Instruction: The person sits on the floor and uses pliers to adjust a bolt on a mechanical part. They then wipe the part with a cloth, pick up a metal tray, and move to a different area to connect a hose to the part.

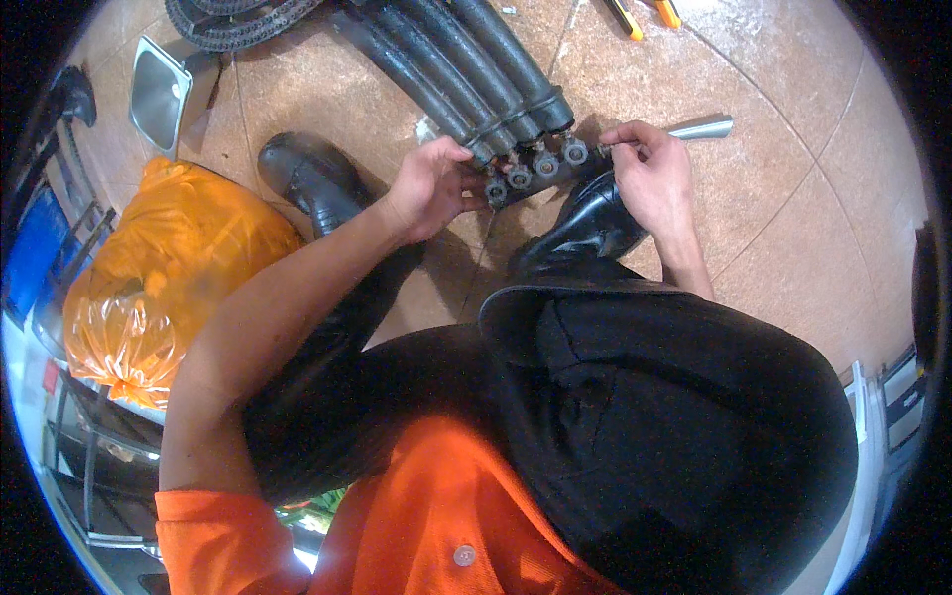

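Observation:
Four black burner tubes (466, 74) lie side by side, running from the top of the view toward me. Across their near ends is a dark bar (543, 180) with several round nozzle fittings (545, 164). My left hand (428, 190) is closed around the bar's left end, its thumb beside the leftmost tube. At the right end my right hand (653, 178) pinches with thumb and forefinger; what lies between them is too small to make out. A shiny silver piece (704, 127) sticks out beyond this hand, its other end hidden.
My black boots (307, 174) stand on brown floor tiles (783, 188). To the left are a tied orange plastic bag (178, 268) and a steel pan (161, 97). Black grates (238, 30) and yellow-black tools (625, 20) lie farther off. A black cap (684, 426) covers the lower right.

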Demonstrator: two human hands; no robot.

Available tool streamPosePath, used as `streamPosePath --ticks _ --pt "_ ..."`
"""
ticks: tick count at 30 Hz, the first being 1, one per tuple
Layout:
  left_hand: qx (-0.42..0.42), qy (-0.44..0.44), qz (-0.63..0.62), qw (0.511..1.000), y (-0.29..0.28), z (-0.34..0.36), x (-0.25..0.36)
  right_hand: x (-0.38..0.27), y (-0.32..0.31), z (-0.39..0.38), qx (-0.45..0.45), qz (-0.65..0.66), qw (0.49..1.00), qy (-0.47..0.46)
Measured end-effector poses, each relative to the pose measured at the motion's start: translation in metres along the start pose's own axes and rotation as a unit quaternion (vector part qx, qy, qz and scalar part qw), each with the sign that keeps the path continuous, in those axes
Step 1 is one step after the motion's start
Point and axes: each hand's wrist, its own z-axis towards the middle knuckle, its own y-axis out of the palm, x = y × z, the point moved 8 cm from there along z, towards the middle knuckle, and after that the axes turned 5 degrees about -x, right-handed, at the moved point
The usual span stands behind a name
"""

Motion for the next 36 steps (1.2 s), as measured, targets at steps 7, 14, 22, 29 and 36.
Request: streamPosePath --ticks 7,14,22,29,36 --pt "-0.001 -0.007 -0.010 1.000 0.000 0.000 0.000 0.012 0.004 0.001 -0.014 0.045 0.999 0.008" --pt "0.003 -0.004 0.014 1.000 -0.003 0.001 -0.005 0.005 0.001 -0.005 -0.019 0.030 0.999 -0.019" --pt "0.067 0.052 0.115 0.990 0.006 -0.003 0.005 0.000 0.001 -0.012 0.007 0.012 0.999 -0.035" --pt "0.075 0.038 0.146 0.986 0.003 0.001 0.005 0.002 0.004 -0.011 0.017 0.000 0.997 -0.069" --pt "0.077 0.031 0.153 0.985 -0.001 0.002 0.008 -0.001 0.003 -0.012 0.001 0.006 0.999 -0.047"
